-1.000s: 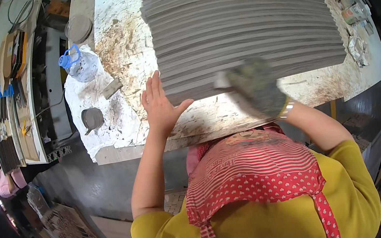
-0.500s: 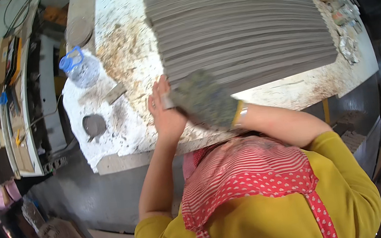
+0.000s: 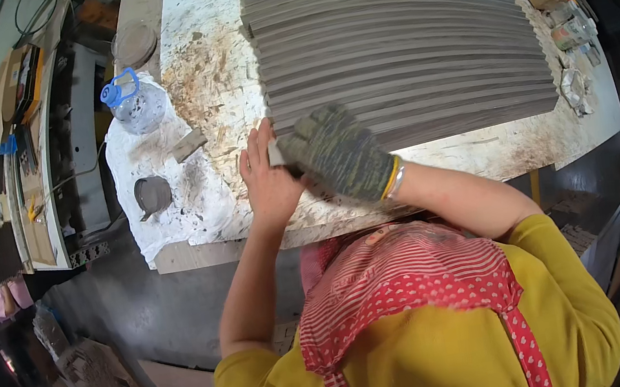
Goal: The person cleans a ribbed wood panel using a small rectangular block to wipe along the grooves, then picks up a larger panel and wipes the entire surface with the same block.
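Observation:
A large grey-brown ribbed panel [image 3: 403,69] lies on the white, stained worktop [image 3: 206,73]. My bare left hand [image 3: 273,187] rests at the panel's near left corner, its fingers stretched out along the left edge. My right hand [image 3: 339,150], in a grey-green knitted glove, is right beside it over the same corner, with fingers curled. A small pale flat piece [image 3: 274,153] sticks out from the gloved fingertips toward my left hand. Its kind cannot be made out, and the glove hides most of it.
To the left, a white cloth [image 3: 194,217] carries a clear jug with a blue cap [image 3: 140,110], a small grey block [image 3: 189,145] and a dark round cup [image 3: 152,194]. Jars [image 3: 572,30] and crumpled wrapping [image 3: 575,90] sit at the right. A person in pink [image 3: 8,298] is far left.
The gloved right hand, blurred before, shows sharper and has shifted very slightly at the corner. My left hand stays about where it was. The whole view has shifted slightly.

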Tool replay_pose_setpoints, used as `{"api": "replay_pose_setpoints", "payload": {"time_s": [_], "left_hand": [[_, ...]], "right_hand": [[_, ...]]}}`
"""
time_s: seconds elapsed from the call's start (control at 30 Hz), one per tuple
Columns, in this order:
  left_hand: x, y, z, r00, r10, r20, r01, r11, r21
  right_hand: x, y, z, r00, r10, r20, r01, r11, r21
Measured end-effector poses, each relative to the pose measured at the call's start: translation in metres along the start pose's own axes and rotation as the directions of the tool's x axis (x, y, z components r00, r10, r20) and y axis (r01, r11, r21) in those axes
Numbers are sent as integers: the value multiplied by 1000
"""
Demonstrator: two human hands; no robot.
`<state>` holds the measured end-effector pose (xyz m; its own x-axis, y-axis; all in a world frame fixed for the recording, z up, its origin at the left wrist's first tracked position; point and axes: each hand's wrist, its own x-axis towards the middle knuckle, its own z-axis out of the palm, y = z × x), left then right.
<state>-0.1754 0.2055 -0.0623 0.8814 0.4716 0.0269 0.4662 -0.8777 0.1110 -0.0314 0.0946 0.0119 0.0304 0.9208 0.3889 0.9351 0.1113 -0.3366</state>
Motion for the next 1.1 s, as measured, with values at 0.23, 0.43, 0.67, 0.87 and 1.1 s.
{"api": "replay_pose_setpoints", "payload": {"time_s": [0.23, 0.43, 0.67, 0.87, 1.1], "left_hand": [[-3, 4, -8, 995, -73, -70, 59, 980, -189], [0, 5, -14, 997, -79, 5, 79, 986, -144], [2, 9, -16, 998, -63, 1, 62, 980, -187], [-4, 3, -11, 995, -90, -32, 82, 976, -200], [0, 4, -11, 995, -95, 5, 95, 979, -182]], "right_hand": [[-32, 17, -40, 972, 125, 200, -84, 976, -203], [7, 15, 0, 997, -77, 30, 81, 986, -148], [2, 7, -2, 997, -30, 72, 42, 984, -176], [-9, 8, -22, 988, 38, 151, 3, 964, -264], [7, 12, -14, 996, 16, 85, 6, 968, -253]]}}
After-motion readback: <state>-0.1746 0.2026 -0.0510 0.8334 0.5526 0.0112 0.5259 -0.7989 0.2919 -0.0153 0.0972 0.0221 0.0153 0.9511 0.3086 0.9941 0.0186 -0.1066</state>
